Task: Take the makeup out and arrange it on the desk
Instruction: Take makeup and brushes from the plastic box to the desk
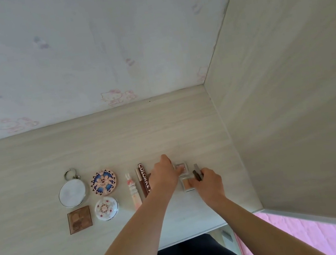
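Judging by the spread, well along: most makeup already out and set in tidy groups on the desk [34, 164].

Far left: round white compact [72, 193] with a metal ring at its top, brown square eyeshadow palette [79, 219] just below it. Beside those, round pink-and-blue patterned compact [103, 182] above a white domed compact [106, 208] with a floral lid. Next along, rabbit-topped pink tube [133, 191] upright in the row, then two brown lip tubes [143, 180] lying parallel, one lettered, partly hidden by the wrist.

At centre right, left hand [163, 173] reaching forward, fingertips pressed on a small clear square pot [181, 166]; whether pinching or merely nudging, cannot tell. Just nearer, a second small square pot [188, 184] with tan powder, touching or nearly touching the first. Right hand [209, 182] closed around slim dark items [198, 172], possibly pencils or brushes, with a finger resting against that nearer pot.

Probably left to do: squaring up the two pots and laying down the dark items. No bag or case in view, so impossible to say whether more remains inside.

Pale wood-grain desktop, smooth and level, otherwise bare. Behind, pale wall [103, 48] with faint pink cartoon prints. At right, upright panel [293, 105] of the same wood grain closing in the corner. Beyond the desk edge, pink fabric [305, 238] at lower right and dark clothing below.
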The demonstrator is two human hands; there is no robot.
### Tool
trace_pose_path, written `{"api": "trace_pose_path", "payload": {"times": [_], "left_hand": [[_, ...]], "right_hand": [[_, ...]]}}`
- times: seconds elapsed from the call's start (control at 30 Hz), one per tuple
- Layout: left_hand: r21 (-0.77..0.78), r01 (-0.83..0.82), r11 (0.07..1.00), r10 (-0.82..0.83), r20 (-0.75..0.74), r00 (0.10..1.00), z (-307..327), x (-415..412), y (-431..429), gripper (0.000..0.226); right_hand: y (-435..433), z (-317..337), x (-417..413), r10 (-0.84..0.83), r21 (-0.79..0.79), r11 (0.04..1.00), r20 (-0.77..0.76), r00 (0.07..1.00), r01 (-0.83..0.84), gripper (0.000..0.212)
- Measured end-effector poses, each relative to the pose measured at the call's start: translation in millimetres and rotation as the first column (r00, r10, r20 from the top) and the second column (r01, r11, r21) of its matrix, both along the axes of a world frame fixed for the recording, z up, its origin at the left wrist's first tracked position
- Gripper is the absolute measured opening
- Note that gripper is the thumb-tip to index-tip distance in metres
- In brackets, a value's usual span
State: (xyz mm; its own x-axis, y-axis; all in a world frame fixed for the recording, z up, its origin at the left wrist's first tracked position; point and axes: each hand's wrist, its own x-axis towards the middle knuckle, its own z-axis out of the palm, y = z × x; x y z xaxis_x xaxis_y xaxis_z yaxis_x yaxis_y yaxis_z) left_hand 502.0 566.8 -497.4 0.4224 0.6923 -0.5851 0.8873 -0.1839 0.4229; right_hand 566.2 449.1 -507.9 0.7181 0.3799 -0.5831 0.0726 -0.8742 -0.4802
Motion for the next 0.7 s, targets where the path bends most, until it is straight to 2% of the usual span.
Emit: {"api": "trace_pose_path", "payload": {"times": [0.1,0.27,0.4,0.47,0.6,0.7], "left_hand": [[-0.019,-0.076,0.997,0.078,0.074,0.994,3,-7,3,0.029],[-0.011,-0.118,0.993,0.118,0.19,0.975,7,-21,11,0.01],[-0.032,-0.097,0.995,0.101,0.25,0.963,10,-27,18,0.023],[-0.008,-0.069,0.998,0.069,0.249,0.966,11,-28,22,0.029],[0.014,-0.01,1.0,0.006,0.234,0.972,11,-26,30,0.03],[0.056,0.092,0.994,-0.101,0.178,0.979,8,-25,34,0.032]], "right_hand": [[3,2,-4,0.009,-0.004,1.0,0.02,1.0,-0.009,0.015],[9,15,-9,0.049,0.115,0.992,0.036,0.998,-0.053,0.007],[25,24,-20,0.167,0.163,0.974,-0.059,0.984,-0.156,0.019],[33,25,-23,0.198,0.16,0.969,-0.055,0.979,-0.187,0.023],[46,26,-24,0.262,0.094,0.961,-0.023,0.965,-0.259,0.013],[52,26,-24,0.238,0.088,0.968,-0.004,0.971,-0.237,0.008]]}}
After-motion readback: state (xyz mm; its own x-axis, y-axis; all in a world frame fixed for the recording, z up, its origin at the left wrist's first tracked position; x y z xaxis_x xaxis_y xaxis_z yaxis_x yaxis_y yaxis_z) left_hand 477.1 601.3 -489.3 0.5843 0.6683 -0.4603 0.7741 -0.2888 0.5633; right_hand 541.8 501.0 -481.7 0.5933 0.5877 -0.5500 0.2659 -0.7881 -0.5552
